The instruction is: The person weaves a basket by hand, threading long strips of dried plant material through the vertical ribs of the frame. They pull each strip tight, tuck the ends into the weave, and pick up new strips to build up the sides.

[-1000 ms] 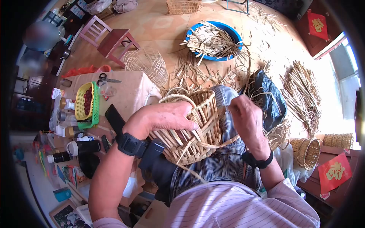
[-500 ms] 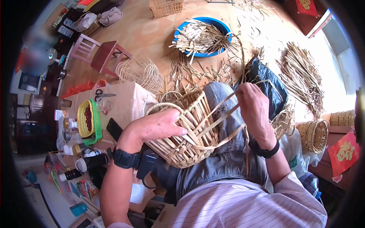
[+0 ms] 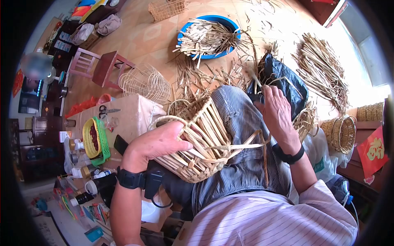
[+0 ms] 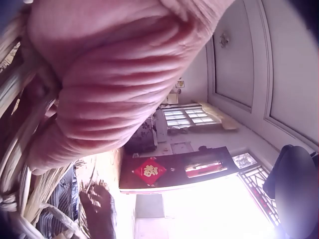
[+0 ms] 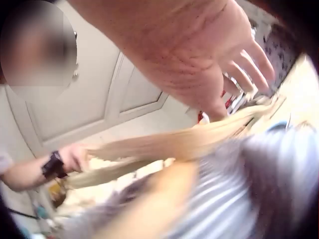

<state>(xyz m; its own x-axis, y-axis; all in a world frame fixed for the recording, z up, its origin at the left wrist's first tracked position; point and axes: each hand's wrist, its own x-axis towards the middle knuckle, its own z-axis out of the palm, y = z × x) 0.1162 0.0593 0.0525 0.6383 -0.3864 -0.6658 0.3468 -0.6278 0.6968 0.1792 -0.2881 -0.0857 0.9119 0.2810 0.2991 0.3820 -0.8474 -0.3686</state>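
Gripping basket (image 3: 205, 158) (strips (image 3: 204, 36) in tub (image 3: 225, 21))

Rough, matt basket (image 3: 205, 153), apparently straw

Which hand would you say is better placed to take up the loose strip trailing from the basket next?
Probably the right hand: its fingers are extended and it hovers near the loose strip, whereas the left hand is busy holding the basket.

the basket (image 3: 202, 163) hides most fingers of the left hand (image 3: 159, 141).
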